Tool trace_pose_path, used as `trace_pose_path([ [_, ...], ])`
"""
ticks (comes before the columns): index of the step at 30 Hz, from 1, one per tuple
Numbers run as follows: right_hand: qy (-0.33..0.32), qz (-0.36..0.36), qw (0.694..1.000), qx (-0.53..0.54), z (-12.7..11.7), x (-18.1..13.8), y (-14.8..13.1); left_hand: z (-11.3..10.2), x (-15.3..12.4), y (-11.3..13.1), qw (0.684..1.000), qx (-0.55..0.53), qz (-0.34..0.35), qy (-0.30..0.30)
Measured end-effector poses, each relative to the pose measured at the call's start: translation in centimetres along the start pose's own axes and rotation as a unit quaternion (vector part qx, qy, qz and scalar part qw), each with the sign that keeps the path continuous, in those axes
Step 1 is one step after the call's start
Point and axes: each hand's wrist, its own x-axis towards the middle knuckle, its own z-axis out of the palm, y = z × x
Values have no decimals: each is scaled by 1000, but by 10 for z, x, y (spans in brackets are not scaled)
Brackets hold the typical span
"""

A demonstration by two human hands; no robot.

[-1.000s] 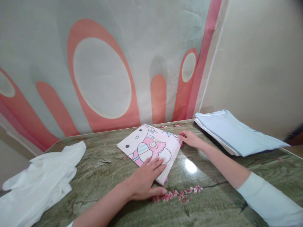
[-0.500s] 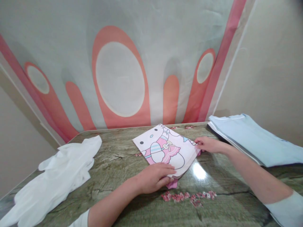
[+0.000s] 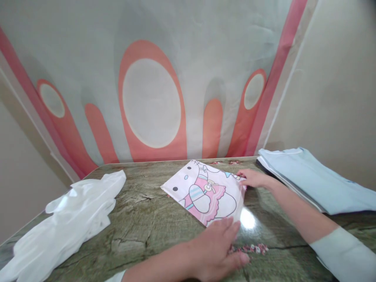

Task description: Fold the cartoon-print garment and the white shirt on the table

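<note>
A folded white and pink cartoon-print garment [image 3: 202, 192] lies flat near the middle of the table, turned at an angle. My right hand [image 3: 252, 178] has its fingers closed on the garment's right corner. Close to the near edge is my left hand [image 3: 216, 246], fingers stretched out and thumb apart, holding nothing. Its fingertips overlap the garment's near corner; whether they touch the cloth I cannot tell.
A crumpled white garment [image 3: 70, 219] lies on the left of the wood-patterned table [image 3: 132, 231]. At the right is a stack of folded clothes, a light blue one [image 3: 320, 180] on top. Behind the table stands a wall covering [image 3: 226, 47] with orange shapes.
My left hand has left the garment's near edge, moved toward me and right, and opened. The garment has turned slightly and its near edge has shifted. My right hand stays at the right corner.
</note>
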Motion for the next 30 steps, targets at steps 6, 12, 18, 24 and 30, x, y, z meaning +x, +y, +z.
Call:
trace_pose_path([
  [6,180,58,981,-39,-3,33,-3,-37,22,-40,992,73,-60,83],
  [12,176,97,977,-69,1,5,6,-53,6,-158,932,241,-221,158],
  [18,-3,171,985,-24,0,-46,9,-47,-3,-167,926,258,-216,173],
  [24,78,100,992,2,1,-22,20,-29,2,-104,889,346,-220,207],
  [30,220,65,973,-21,-3,34,20,-15,12,-46,959,253,-58,113],
])
